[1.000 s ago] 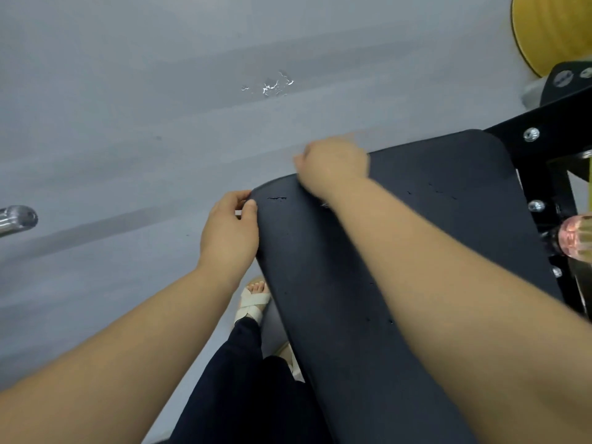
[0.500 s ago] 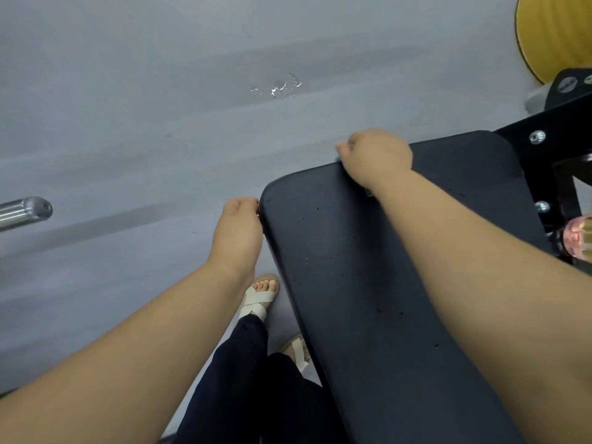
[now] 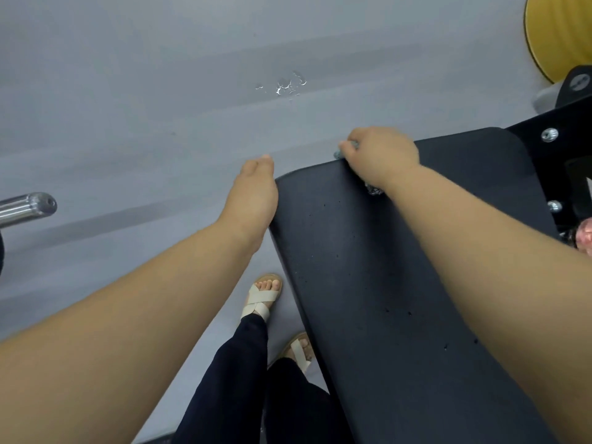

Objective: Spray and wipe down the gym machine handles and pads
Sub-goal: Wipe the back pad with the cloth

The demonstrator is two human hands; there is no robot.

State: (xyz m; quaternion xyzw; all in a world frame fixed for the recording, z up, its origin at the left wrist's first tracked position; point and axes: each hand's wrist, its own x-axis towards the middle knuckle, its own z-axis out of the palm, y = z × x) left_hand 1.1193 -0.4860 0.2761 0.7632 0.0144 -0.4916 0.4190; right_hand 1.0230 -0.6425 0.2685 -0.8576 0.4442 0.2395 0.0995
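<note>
A long black pad (image 3: 384, 283) of the gym machine runs from the lower right up to the centre. My right hand (image 3: 381, 155) grips a crumpled grey cloth (image 3: 371, 188) against the pad's far edge; only small bits of the cloth show under the fingers. My left hand (image 3: 254, 190) rests against the pad's left corner with its fingers curled down behind that edge, out of sight.
Grey floor (image 3: 160, 91) with a small wet patch (image 3: 283, 86) lies beyond the pad. A chrome bar end (image 3: 28, 206) juts in at the left. The black machine frame with bolts (image 3: 549, 135) and a yellow disc (image 3: 560, 36) stand at the right. My sandalled feet (image 3: 262, 296) are below.
My right hand with the cloth has slid rightward along the pad's far edge. My left hand has shifted from pinching the corner to lying along the pad's left side.
</note>
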